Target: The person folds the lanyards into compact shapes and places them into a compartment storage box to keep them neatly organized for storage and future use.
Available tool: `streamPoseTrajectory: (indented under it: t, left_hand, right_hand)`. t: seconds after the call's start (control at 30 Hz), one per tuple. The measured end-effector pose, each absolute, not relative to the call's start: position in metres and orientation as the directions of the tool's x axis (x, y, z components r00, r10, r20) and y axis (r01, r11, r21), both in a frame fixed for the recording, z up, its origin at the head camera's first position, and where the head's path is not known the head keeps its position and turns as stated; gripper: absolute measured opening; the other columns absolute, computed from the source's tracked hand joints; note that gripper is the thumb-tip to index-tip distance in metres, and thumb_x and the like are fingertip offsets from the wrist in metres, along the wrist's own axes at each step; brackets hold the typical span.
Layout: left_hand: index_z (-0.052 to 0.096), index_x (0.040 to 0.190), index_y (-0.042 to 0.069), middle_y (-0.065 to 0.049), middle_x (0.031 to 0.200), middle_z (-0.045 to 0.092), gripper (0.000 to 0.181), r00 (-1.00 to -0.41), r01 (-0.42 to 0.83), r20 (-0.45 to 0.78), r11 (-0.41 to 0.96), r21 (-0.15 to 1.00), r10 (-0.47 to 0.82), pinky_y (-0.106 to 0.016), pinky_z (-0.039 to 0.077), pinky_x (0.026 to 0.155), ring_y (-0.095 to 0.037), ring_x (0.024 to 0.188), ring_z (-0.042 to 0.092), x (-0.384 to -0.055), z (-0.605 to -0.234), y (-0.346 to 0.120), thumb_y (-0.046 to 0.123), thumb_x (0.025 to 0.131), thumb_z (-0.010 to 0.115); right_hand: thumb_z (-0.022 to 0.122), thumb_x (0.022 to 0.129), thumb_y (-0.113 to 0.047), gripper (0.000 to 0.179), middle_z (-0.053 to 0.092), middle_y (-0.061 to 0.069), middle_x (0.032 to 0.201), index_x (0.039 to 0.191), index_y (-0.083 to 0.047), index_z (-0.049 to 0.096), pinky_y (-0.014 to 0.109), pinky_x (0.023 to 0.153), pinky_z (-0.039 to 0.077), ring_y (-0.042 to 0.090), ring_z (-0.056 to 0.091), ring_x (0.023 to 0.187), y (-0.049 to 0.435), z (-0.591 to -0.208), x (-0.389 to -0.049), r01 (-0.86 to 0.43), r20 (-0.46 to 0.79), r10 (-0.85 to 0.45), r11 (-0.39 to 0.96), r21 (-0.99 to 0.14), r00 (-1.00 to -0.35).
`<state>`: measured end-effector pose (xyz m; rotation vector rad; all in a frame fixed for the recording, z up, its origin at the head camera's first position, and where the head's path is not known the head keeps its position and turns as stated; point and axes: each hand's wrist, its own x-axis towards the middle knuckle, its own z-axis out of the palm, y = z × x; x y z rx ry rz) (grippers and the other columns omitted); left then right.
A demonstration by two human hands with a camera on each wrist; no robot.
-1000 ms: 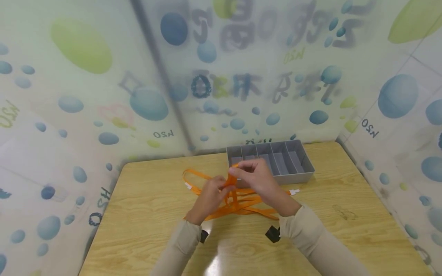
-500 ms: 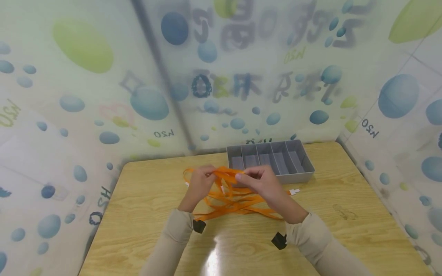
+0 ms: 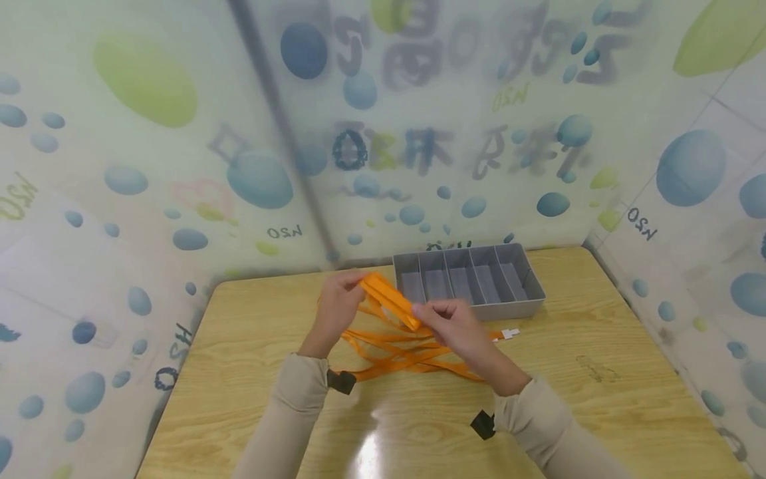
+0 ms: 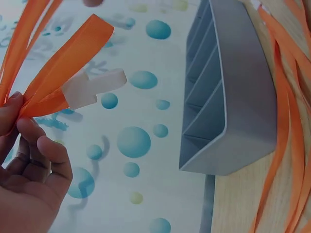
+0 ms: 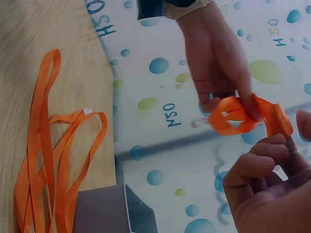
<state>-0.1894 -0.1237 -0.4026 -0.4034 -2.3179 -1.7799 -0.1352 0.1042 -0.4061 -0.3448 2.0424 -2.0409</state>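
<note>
Between my two hands an orange lanyard [image 3: 389, 299] is folded into a flat bundle, raised above the table and slanting down to the right. My left hand [image 3: 332, 311] pinches its upper left end; my right hand [image 3: 459, 331] pinches the lower right end between thumb and fingers. In the left wrist view, a white plastic clip [image 4: 92, 88] sticks out of the held strap beside the left fingertips. The right wrist view shows the left hand [image 5: 216, 58] and right hand [image 5: 272, 189] both on the folded strap. More orange lanyards [image 3: 401, 362] lie crossed on the table beneath.
Behind the hands, a grey divided box [image 3: 509, 309] stands at the table's back edge against the patterned wall [image 3: 371, 219]. A white clip [image 3: 507, 334] of a lying lanyard rests in front of it. The wooden table [image 3: 598, 319] extends on both sides.
The hands were close together with the strap bunched between them; they have since moved apart. The left hand has gone left and up, and the folded lanyard now spans the gap.
</note>
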Motion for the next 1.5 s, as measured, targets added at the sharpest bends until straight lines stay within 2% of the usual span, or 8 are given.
streamPoseTrajectory:
  t: [0.1,0.2,0.37,0.63,0.83,0.93,1.17,1.5]
  left_hand:
    - [0.075,0.094,-0.009,-0.013,0.079,0.066,0.019,-0.932,0.36,0.343,0.19,0.913,0.114,-0.022,0.046,0.06,-0.017,0.065,0.053,-0.189,-0.399,-0.122,-0.011,0.088,0.058]
    - [0.076,0.093,-0.009,-0.011,0.08,0.068,0.015,-0.922,0.383,0.364,0.166,0.909,0.13,-0.023,0.048,0.061,-0.017,0.067,0.056,-0.187,-0.396,-0.121,-0.007,0.091,0.061]
    - [0.076,0.094,-0.008,-0.008,0.08,0.067,0.013,-0.923,0.38,0.362,0.155,0.912,0.134,-0.023,0.049,0.063,-0.014,0.067,0.057,-0.184,-0.391,-0.118,-0.001,0.093,0.064]
    - [0.073,0.1,-0.012,-0.02,0.089,0.069,0.014,-0.934,0.348,0.323,0.191,0.918,0.15,-0.031,0.054,0.067,-0.01,0.071,0.059,-0.183,-0.384,-0.113,-0.007,0.093,0.062]
    - [0.075,0.102,-0.007,-0.018,0.092,0.069,0.015,-0.943,0.319,0.291,0.188,0.929,0.16,-0.032,0.054,0.069,-0.013,0.074,0.061,-0.18,-0.381,-0.112,0.0,0.095,0.063]
    - [0.076,0.102,-0.005,-0.015,0.092,0.069,0.015,-0.943,0.32,0.292,0.185,0.929,0.161,-0.034,0.055,0.07,-0.015,0.075,0.061,-0.177,-0.379,-0.111,0.003,0.096,0.064]
    - [0.076,0.102,-0.005,-0.016,0.088,0.069,0.015,-0.931,0.353,0.327,0.177,0.919,0.161,-0.03,0.054,0.067,-0.016,0.071,0.06,-0.177,-0.379,-0.108,0.002,0.095,0.064]
    - [0.076,0.102,-0.006,-0.017,0.089,0.069,0.017,-0.931,0.35,0.32,0.18,0.919,0.173,-0.029,0.054,0.067,-0.015,0.07,0.061,-0.175,-0.375,-0.106,-0.004,0.094,0.061]
  right_hand:
    - [0.059,0.102,-0.027,0.045,0.039,0.002,0.06,0.075,0.008,0.058,0.025,0.051,0.032,0.013,0.035,0.055,0.102,-0.412,-0.135,-0.046,0.038,-0.335,0.014,-0.999,-0.941]
    - [0.059,0.102,-0.023,0.042,0.053,0.005,0.072,0.07,0.006,0.061,0.03,0.066,0.043,0.018,0.049,0.07,0.101,-0.418,-0.136,-0.128,0.111,-0.341,0.027,-0.991,-0.934]
    - [0.066,0.097,-0.018,0.024,0.067,0.008,0.098,0.082,-0.001,0.074,0.044,0.09,0.048,0.027,0.058,0.1,0.099,-0.422,-0.136,-0.195,0.171,-0.328,0.042,-0.98,-0.929]
    - [0.075,0.089,-0.015,0.018,0.07,0.007,0.105,0.072,-0.01,0.075,0.034,0.075,0.052,0.025,0.061,0.092,0.093,-0.423,-0.133,-0.29,0.248,-0.275,0.122,-0.949,-0.929]
    - [0.078,0.087,-0.015,0.015,0.069,0.009,0.116,0.073,-0.01,0.076,0.037,0.08,0.055,0.026,0.064,0.1,0.088,-0.425,-0.132,-0.338,0.308,-0.215,0.123,-0.933,-0.927]
    - [0.079,0.085,-0.014,0.012,0.073,0.011,0.109,0.076,-0.006,0.077,0.038,0.079,0.057,0.027,0.067,0.098,0.084,-0.426,-0.132,-0.344,0.324,-0.185,0.086,-0.935,-0.928]
    - [0.078,0.083,-0.002,0.005,0.075,0.011,0.084,0.085,0.002,0.076,0.033,0.066,0.059,0.019,0.069,0.07,0.075,-0.432,-0.132,-0.418,0.412,-0.123,0.033,-0.908,-0.903]
    - [0.079,0.082,-0.003,0.007,0.074,0.008,0.081,0.083,-0.003,0.072,0.031,0.066,0.058,0.027,0.069,0.069,0.066,-0.429,-0.131,-0.47,0.464,-0.082,0.092,-0.878,-0.882]
